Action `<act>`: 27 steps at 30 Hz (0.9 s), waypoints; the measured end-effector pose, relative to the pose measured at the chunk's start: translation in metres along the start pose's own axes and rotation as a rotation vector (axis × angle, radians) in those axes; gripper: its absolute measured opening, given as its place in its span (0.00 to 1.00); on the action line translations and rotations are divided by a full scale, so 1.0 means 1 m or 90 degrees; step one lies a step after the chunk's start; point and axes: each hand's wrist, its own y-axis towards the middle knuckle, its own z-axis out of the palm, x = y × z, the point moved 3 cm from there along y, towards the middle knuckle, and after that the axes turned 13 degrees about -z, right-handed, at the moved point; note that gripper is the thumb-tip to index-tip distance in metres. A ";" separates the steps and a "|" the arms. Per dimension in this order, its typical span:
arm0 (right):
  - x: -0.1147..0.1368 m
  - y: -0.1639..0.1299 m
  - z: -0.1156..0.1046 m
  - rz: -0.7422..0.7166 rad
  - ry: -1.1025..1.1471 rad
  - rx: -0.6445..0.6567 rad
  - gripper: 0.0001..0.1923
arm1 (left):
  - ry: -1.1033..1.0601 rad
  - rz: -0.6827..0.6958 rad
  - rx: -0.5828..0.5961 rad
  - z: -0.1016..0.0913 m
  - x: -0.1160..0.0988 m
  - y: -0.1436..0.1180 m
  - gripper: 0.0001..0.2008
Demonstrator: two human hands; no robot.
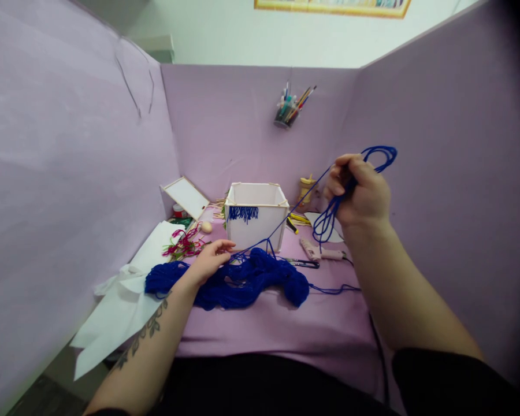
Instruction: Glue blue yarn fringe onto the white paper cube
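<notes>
A tangled skein of blue yarn (260, 283) lies across the front of the table. My right hand (359, 188) is raised at the right, its fingers wrapped round a looped bundle of this yarn (379, 153). From it a taut strand slants down left to the skein. My left hand (210, 260) rests over the skein's left part, fingers stretched out and slightly curved near the strand's lower end; whether they touch it I cannot tell. Behind stands an open white box (260, 228) with a short blue yarn fringe (243, 214) along its upper front.
A pale pink glue gun (323, 251) and scissors (303, 263) lie at right. Pink and green yarn scraps (184, 242), white sheets (125, 312) and a framed white panel (186, 197) are at left. A cup of brushes (287, 114) hangs on the back wall.
</notes>
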 end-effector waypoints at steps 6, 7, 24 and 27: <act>0.025 0.015 0.006 -0.036 -0.052 0.061 0.08 | 0.172 0.125 -0.075 0.015 -0.028 -0.007 0.14; 0.030 0.019 0.011 -0.039 -0.048 0.065 0.08 | 0.187 0.158 -0.100 0.018 -0.038 -0.011 0.13; 0.057 0.049 0.039 -0.018 -0.105 0.025 0.11 | -0.032 0.323 0.015 0.020 -0.175 -0.028 0.07; 0.014 0.011 0.049 0.111 -0.133 0.186 0.07 | -0.065 0.361 -0.025 0.007 -0.194 -0.033 0.06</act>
